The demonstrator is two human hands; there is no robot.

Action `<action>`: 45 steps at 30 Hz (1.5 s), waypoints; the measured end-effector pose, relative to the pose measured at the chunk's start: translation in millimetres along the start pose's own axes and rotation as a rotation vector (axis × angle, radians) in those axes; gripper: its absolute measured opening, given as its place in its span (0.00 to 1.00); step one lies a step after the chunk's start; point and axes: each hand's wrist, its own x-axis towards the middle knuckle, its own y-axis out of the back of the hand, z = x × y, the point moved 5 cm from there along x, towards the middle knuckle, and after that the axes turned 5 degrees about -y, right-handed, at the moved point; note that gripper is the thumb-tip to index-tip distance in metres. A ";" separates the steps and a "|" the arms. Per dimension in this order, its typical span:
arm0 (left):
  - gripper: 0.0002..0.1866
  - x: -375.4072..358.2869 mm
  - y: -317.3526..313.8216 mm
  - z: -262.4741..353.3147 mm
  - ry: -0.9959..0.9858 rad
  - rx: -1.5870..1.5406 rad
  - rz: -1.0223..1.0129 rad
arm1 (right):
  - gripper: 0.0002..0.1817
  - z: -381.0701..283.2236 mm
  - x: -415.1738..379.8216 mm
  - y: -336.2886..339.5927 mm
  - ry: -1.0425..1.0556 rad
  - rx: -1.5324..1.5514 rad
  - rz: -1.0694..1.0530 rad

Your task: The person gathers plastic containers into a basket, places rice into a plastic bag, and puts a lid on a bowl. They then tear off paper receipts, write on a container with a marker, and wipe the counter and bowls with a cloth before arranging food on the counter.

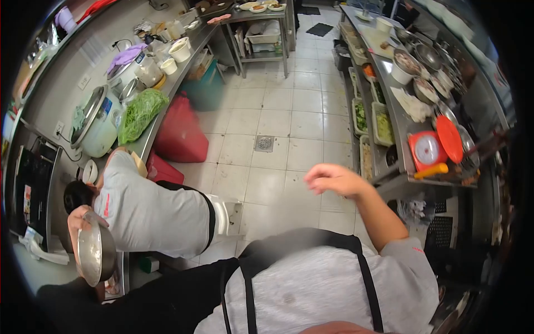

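My right hand [335, 181] hangs in mid-air above the tiled floor, bare, with its fingers loosely bent and somewhat apart. Nothing shows in it. My left hand cannot be made out in the picture. On the left, a metal bowl [98, 253] with pale residue inside is tipped on its side. Another hand [83, 217] is at its rim; it looks like someone else's, though its arm is partly hidden. Behind the bowl, a co-worker in a grey shirt [156, 217] bends over the left counter.
On the left counter sit a bag of leafy greens [142, 114] and white tubs [179, 50]. Red bins [182, 133] stand below. A red scale [427, 149] rests on the right counter, above shelves with vegetable trays [382, 125]. A floor drain [263, 144] lies mid-aisle.
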 end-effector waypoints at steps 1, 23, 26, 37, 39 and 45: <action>0.15 8.0 4.1 19.0 -0.001 -0.033 0.030 | 0.12 2.9 36.4 0.4 -0.021 -0.031 -0.139; 0.17 380.3 77.7 476.6 -0.339 0.088 0.466 | 0.16 316.2 198.3 470.7 -1.020 -1.397 -0.200; 0.18 418.5 63.7 518.8 -0.407 0.213 0.555 | 0.15 347.0 305.4 531.4 -0.872 -1.274 -0.026; 0.16 454.8 77.3 621.5 -0.166 -0.008 0.694 | 0.24 -19.1 769.5 654.9 -0.377 -1.209 0.184; 0.15 486.7 97.2 647.2 -0.140 -0.144 0.655 | 0.23 -34.1 826.9 664.9 -0.347 -1.119 0.239; 0.17 614.5 176.6 798.0 -0.545 0.210 0.637 | 0.17 33.8 894.0 671.2 -0.307 -1.112 -0.045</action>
